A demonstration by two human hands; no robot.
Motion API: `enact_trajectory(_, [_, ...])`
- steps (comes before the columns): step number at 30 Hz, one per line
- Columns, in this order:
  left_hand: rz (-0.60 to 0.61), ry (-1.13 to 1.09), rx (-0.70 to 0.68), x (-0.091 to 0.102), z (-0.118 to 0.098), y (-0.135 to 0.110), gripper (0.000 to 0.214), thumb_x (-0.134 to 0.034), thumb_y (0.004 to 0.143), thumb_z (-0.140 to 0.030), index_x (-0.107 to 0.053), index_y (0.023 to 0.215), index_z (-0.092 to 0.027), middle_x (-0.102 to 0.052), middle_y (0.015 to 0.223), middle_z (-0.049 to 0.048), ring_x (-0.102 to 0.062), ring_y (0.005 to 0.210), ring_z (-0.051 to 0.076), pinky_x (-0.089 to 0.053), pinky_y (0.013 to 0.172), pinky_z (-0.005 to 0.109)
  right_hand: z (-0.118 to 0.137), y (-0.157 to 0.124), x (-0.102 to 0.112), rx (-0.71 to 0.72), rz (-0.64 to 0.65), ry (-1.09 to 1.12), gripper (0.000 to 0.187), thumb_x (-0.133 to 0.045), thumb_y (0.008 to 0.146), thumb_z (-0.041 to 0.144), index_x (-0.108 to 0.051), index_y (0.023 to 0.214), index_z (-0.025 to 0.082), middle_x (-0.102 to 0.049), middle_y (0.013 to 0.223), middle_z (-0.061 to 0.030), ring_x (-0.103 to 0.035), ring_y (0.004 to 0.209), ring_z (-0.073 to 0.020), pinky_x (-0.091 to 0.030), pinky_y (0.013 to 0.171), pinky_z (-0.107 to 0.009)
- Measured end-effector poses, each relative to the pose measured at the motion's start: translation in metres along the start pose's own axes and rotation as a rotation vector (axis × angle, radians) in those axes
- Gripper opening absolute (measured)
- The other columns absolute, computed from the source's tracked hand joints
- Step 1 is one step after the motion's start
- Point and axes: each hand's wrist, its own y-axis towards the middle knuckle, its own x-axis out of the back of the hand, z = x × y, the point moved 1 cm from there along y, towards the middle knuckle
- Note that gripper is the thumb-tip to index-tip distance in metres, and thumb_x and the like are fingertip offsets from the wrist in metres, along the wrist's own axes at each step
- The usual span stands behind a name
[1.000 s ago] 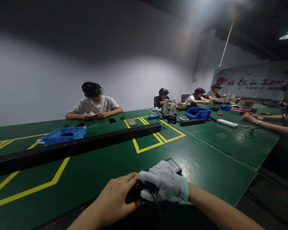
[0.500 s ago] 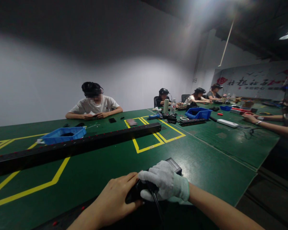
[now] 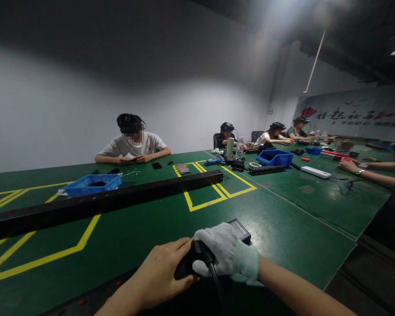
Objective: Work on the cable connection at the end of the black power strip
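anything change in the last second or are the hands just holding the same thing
Only the camera tipped a little, so the whole scene sits slightly lower in the picture. The left hand and the gloved right hand stay clamped on the black device, its cable between them. The long black strip and the blue bin have not moved.

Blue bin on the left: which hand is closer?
Left. The left hand is right of the blue bin; the gloved right hand is farther right. Both grip a black device.

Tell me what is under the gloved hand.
A black box, its far corner showing past the right hand, and a black cable. It and the left hand hide the rest.
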Motion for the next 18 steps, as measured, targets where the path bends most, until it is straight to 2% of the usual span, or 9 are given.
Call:
enact_trajectory(3, [-0.029, 0.083, 0.007, -0.002, -0.002, -0.002, 0.061, -0.055, 0.078, -0.04, -0.039, 0.135, -0.023, -0.052, 0.133, 0.0057, -0.056, 0.113, 0.022, -0.048, 0.093, 0.036, 0.0, 0.001, -0.003, -0.02, -0.022, -0.044, 0.039, -0.039, 0.089, 0.056, -0.052, 0.087, 0.02, -0.061, 0.069, -0.0005, -0.055, 0.056, -0.0135, -0.026, 0.055, -0.026])
enact_trajectory(6, [-0.116, 0.272, 0.045, -0.018, -0.006, -0.01, 0.062, -0.054, 0.078, -0.035, -0.039, 0.136, -0.018, -0.052, 0.132, 0.0089, -0.056, 0.112, 0.024, -0.048, 0.092, 0.038, 0.002, 0.002, -0.003, 0.002, -0.035, -0.055, 0.035, -0.038, 0.091, 0.052, -0.051, 0.084, 0.02, -0.06, 0.067, -0.0002, -0.054, 0.055, -0.0129, -0.026, 0.055, -0.026])
enact_trajectory(7, [-0.168, 0.355, 0.068, -0.026, -0.008, -0.013, 0.061, -0.054, 0.078, -0.034, -0.041, 0.135, -0.016, -0.054, 0.131, 0.0101, -0.056, 0.112, 0.025, -0.048, 0.092, 0.04, 0.003, 0.002, -0.002, 0.004, -0.037, -0.054, 0.033, -0.039, 0.092, 0.05, -0.05, 0.082, 0.02, -0.06, 0.066, 0.0, -0.054, 0.055, -0.0129, -0.026, 0.055, -0.026])
enact_trajectory(11, [-0.508, 0.667, 0.097, -0.06, -0.017, -0.029, 0.061, -0.047, 0.082, -0.029, -0.035, 0.138, -0.01, -0.045, 0.138, 0.0133, -0.046, 0.124, 0.028, -0.043, 0.097, 0.04, 0.006, 0.005, 0.002, 0.0, -0.031, -0.058, 0.022, -0.043, 0.089, 0.039, -0.049, 0.078, 0.021, -0.057, 0.06, 0.0023, -0.053, 0.052, -0.0124, -0.025, 0.053, -0.025])
enact_trajectory(14, [-0.631, 0.772, 0.123, -0.072, -0.023, -0.035, 0.063, -0.048, 0.08, -0.023, -0.033, 0.139, -0.009, -0.045, 0.138, 0.0138, -0.043, 0.126, 0.028, -0.04, 0.099, 0.038, 0.004, 0.013, 0.006, 0.017, 0.033, -0.055, 0.019, -0.045, 0.087, 0.036, -0.048, 0.076, 0.021, -0.055, 0.056, 0.0033, -0.052, 0.049, -0.0118, -0.024, 0.051, -0.025])
enact_trajectory(18, [-0.665, 0.778, 0.105, -0.072, -0.026, -0.037, 0.061, -0.048, 0.078, -0.022, -0.037, 0.137, -0.008, -0.049, 0.135, 0.0146, -0.043, 0.126, 0.028, -0.037, 0.1, 0.038, -0.002, 0.027, 0.012, 0.054, 0.174, -0.028, 0.02, -0.045, 0.088, 0.04, -0.051, 0.08, 0.022, -0.056, 0.056, 0.0032, -0.054, 0.051, -0.0127, -0.025, 0.05, -0.023])
